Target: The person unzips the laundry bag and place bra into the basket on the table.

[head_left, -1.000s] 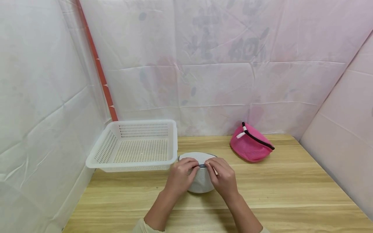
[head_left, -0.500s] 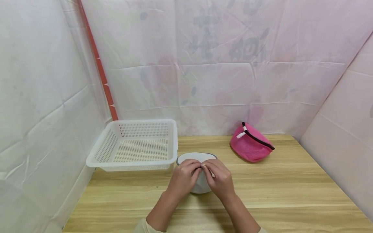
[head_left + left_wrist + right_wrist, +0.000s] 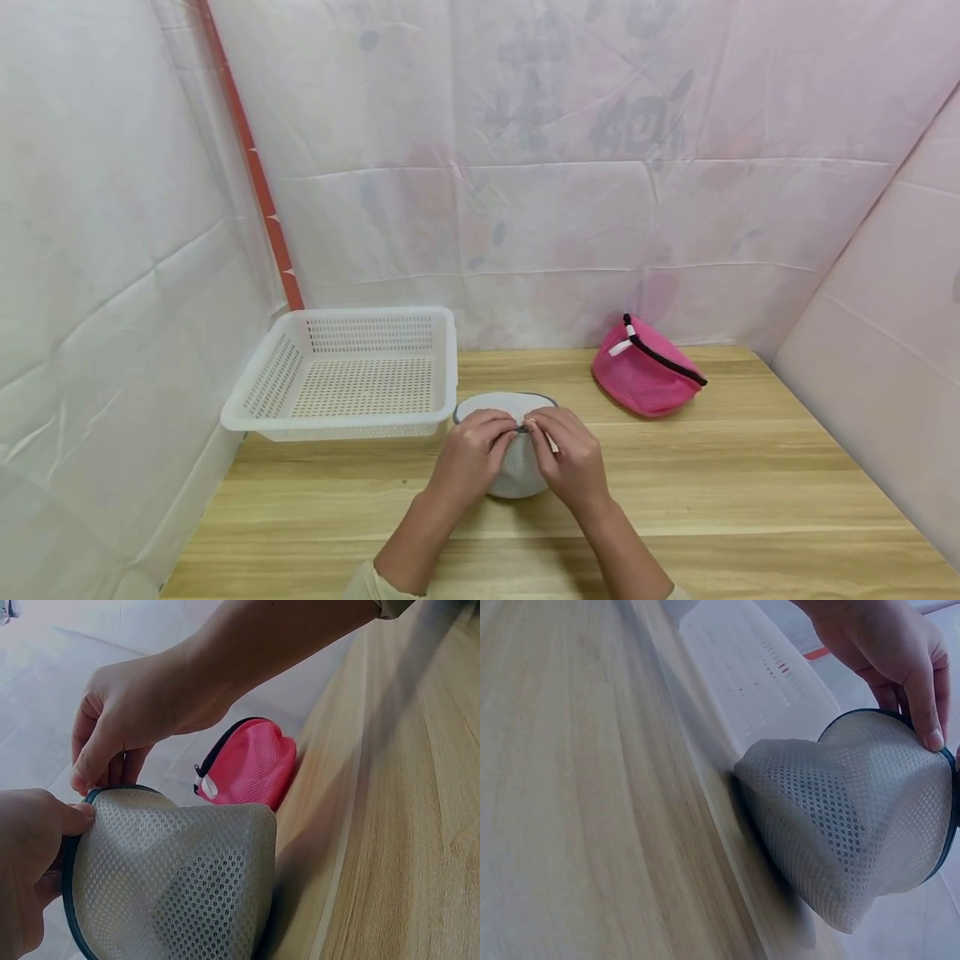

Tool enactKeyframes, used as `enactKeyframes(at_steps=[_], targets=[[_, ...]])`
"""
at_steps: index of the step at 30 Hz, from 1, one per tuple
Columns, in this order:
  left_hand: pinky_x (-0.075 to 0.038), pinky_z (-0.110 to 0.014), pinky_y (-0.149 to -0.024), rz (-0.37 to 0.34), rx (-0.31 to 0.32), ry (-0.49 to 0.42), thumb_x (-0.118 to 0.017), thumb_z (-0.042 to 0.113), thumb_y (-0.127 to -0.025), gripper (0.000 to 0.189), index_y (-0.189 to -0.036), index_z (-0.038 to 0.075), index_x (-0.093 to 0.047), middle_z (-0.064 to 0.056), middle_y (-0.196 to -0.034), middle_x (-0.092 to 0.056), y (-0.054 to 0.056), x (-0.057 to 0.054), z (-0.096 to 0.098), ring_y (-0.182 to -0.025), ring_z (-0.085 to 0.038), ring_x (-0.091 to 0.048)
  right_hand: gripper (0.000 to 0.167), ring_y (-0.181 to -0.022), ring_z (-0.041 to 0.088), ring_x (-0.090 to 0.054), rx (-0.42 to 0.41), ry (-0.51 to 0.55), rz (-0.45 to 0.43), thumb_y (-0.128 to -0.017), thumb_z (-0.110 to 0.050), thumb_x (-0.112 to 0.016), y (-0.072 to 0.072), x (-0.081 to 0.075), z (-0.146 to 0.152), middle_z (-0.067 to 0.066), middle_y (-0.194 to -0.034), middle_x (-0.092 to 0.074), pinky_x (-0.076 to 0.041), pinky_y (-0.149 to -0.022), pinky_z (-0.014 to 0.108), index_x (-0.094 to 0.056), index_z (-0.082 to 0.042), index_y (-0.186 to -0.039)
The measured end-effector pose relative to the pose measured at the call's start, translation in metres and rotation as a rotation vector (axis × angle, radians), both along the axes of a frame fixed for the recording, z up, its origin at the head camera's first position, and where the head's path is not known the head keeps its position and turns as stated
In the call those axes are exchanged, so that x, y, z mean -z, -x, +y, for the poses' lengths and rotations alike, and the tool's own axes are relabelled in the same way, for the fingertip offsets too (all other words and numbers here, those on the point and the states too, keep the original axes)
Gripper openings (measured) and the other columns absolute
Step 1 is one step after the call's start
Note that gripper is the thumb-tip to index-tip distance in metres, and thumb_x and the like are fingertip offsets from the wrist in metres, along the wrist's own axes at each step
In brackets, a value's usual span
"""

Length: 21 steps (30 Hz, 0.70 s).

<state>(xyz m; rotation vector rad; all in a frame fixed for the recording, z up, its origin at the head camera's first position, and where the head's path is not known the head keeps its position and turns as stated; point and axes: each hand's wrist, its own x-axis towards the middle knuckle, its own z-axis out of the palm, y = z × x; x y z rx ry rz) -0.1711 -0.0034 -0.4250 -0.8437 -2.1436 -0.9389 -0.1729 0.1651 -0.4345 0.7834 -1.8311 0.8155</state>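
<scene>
A white-grey mesh laundry bag (image 3: 516, 477) with a dark zipped edge stands at the middle of the table, its bottom close to the wood. My left hand (image 3: 468, 454) pinches the dark edge between thumb and fingers, left of centre. Just right of it, my right hand (image 3: 572, 457) pinches that edge too, fingertips close to the left ones. From the left wrist, the bag's mesh side (image 3: 187, 877) looks puffed out, the dark trim curving under both hands. The right wrist view shows the left thumb pressing on the trim; the zip pull is hidden by fingers.
A white perforated plastic basket (image 3: 442, 408) sits at the back left. A pink mesh bag (image 3: 645, 379) with a black zip and white tab lies at the back right. Pale sheets (image 3: 555, 217) hang behind and beside the wooden table (image 3: 712, 517).
My right fingertips moved left along the bag's edge until they met the left ones, then shifted slightly back to the right. The basket and pink bag have stayed put.
</scene>
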Motion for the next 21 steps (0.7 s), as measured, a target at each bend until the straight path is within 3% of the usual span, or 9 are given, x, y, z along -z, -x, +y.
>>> enactKeyframes(at_steps=[9,21], targets=[[-0.057,-0.023,-0.084,-0.039,0.010,-0.006,-0.077,0.005,-0.084,0.007,-0.091,0.004,-0.077,-0.001,-0.094,-0.073,0.001,-0.001,-0.002,-0.092,-0.014,-0.070,0.011,-0.082,0.021,-0.068,0.033,0.007,-0.023,-0.092,-0.009,-0.067,0.001,0.001,0.006,0.006,-0.088,-0.072,-0.055,-0.083,0.022,-0.074,-0.001,-0.089],[-0.058,-0.027,-0.081,-0.023,0.010,-0.037,-0.079,0.003,-0.080,0.008,-0.088,0.004,-0.077,-0.003,-0.091,-0.074,0.005,-0.001,-0.006,-0.090,-0.016,-0.071,0.008,-0.084,0.023,-0.068,0.053,0.019,-0.029,-0.089,-0.006,-0.069,0.001,-0.002,0.011,0.008,-0.089,-0.073,-0.051,-0.092,0.017,-0.074,0.000,-0.089]])
